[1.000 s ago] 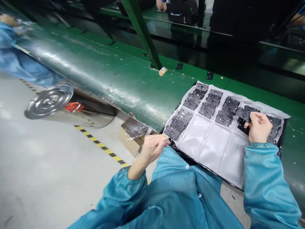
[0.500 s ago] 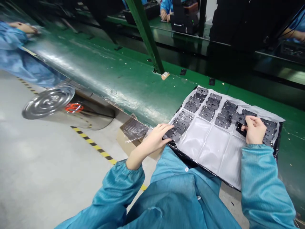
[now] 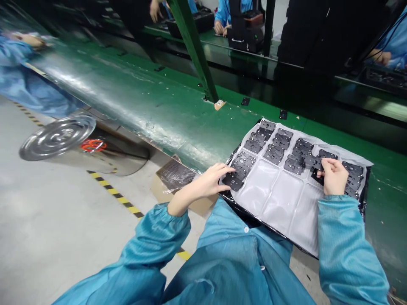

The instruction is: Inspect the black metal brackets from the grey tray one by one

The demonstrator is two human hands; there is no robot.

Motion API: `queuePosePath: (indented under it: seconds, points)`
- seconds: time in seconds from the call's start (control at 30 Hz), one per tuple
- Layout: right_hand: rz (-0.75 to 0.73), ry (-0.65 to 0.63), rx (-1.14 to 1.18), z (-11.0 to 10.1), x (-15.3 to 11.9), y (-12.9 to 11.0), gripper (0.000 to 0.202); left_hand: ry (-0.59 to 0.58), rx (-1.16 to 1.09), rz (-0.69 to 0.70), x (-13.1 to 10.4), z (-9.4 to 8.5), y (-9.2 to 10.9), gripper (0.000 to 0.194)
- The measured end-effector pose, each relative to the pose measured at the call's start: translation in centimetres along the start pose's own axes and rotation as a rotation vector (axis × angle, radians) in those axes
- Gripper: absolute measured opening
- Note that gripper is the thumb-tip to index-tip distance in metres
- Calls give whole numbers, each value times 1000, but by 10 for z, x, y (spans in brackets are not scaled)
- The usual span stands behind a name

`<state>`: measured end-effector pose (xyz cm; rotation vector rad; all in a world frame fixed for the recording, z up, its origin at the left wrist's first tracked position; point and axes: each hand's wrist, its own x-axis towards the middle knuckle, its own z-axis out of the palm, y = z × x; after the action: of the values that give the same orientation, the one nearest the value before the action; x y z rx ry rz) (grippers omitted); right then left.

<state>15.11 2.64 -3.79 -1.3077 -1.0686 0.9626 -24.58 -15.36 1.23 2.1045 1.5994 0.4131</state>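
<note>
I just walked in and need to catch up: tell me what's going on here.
A person in a blue smock is handling thin black parts at a tray on a green bench. The right hand pinches one part over others on the tray's right side. The left hand is at the parts in the near left corner; whether it grips one is unclear. More parts lie overlapping across the tray's far side.

Nothing legible for you right now; no words, no brand, no number, no sign you can read anywhere here.
</note>
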Motion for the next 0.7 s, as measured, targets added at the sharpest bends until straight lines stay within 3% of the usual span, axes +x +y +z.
queuePosePath:
  seconds: [0.2, 0.53, 0.63, 0.7]
  points:
    - [27, -29, -14, 0, -2, -2, 35, 80, 78, -44, 10, 7, -15, 45]
    - [28, -46, -16, 1, -4, -3, 38, -19, -5, 31, 8, -7, -3, 44]
    - [15, -64, -22, 2, -6, -7, 39, 41, -63, 3, 8, -16, 4, 43]
    - [12, -141, -29, 3, -10, -12, 38, 155, -113, -26, 12, -19, 12, 38]
